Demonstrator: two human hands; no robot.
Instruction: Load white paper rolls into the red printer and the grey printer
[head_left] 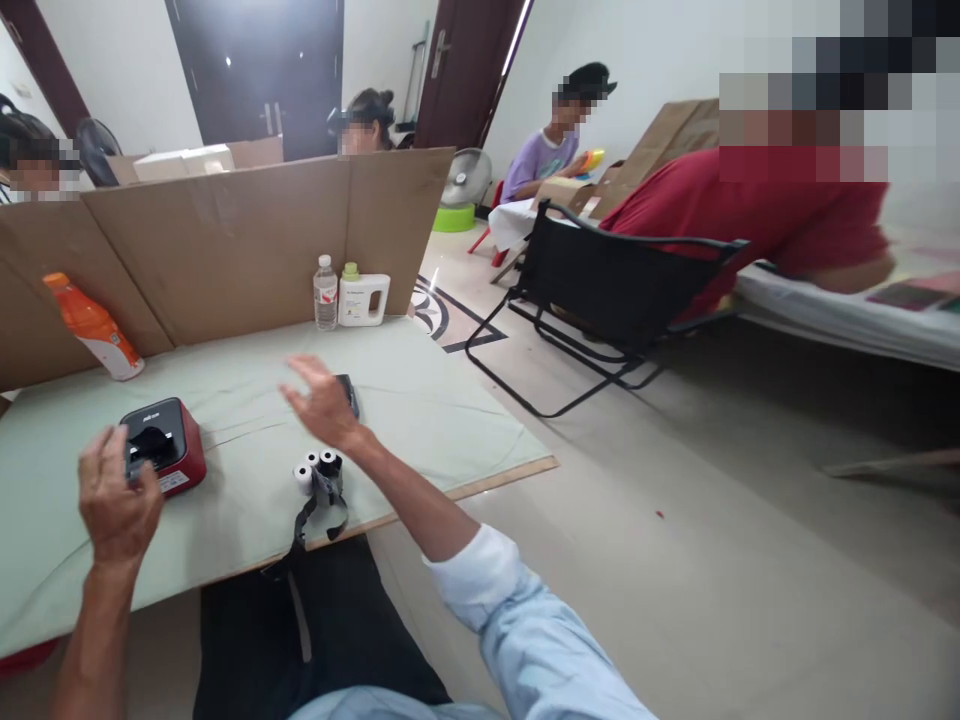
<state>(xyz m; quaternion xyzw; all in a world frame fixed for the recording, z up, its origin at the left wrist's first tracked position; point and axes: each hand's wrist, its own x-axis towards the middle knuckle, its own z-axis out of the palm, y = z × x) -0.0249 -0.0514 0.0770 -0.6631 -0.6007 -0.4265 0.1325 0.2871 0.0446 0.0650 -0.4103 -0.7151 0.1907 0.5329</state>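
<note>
light-blue sleeve (525,620) lower centre | left hand (116,495) fingers curled on small red-and-black box-shaped printer (165,445), steadying it lower left on pale green table mat (420,400) | right hand (322,405) splayed open, empty, hovering above white paper rolls (315,468)

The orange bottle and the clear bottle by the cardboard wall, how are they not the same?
The orange bottle leans tilted against the cardboard wall; the clear bottle stands upright. The orange bottle is bright orange with an orange cap; the clear bottle is see-through with a white cap. The orange bottle looks bigger and stands alone; the clear bottle has a white jug right beside it. Both stand on the table, away from both hands.
</note>
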